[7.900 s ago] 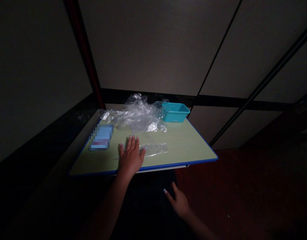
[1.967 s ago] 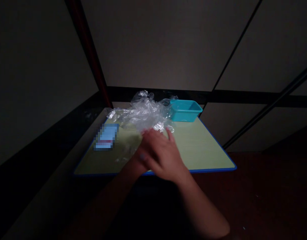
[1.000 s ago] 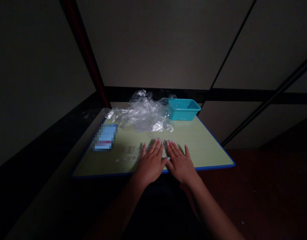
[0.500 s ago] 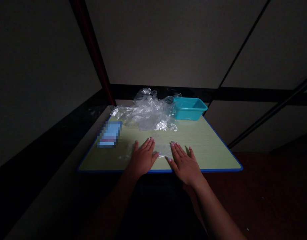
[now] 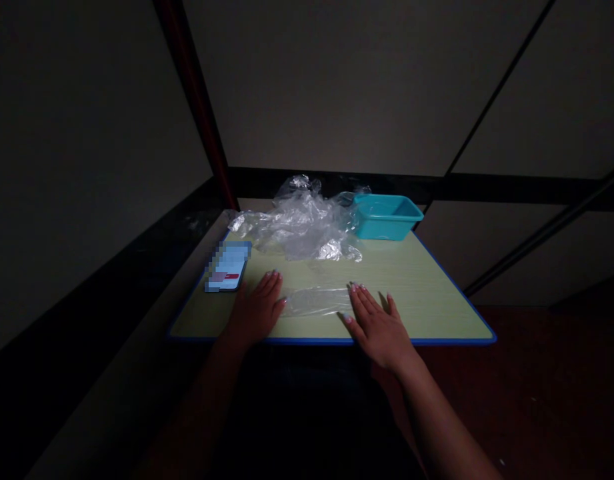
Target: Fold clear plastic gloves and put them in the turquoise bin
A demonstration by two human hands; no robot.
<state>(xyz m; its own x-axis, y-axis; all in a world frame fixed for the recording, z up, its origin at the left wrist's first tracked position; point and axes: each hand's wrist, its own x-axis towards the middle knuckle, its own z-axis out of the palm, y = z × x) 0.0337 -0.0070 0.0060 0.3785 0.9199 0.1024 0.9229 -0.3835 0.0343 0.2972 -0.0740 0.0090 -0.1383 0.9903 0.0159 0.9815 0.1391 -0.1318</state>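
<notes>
A clear plastic bag (image 5: 317, 301), folded into a long flat strip, lies across the front part of the table. My left hand (image 5: 257, 308) rests palm down over its left end, fingers stretched out and thumb pointing inward. At the right end, my right hand (image 5: 378, 327) lies flat with its fingers extended and the fingertips on the plastic. Neither hand grips anything. Behind them a loose heap of crumpled clear plastic bags (image 5: 307, 223) spreads over the back of the table.
The light-coloured table (image 5: 427, 293) has a blue edge. A turquoise plastic basket (image 5: 387, 227) stands at its back right, touching the heap. A smartphone (image 5: 229, 267) with a lit, partly blurred screen lies on the left, close to my left hand. Dark-banded wall panels (image 5: 331, 87) rise behind.
My left hand has slid left along the strip, uncovering more of the plastic between my hands. My right hand has stayed nearly in place. The view has shifted slightly.
</notes>
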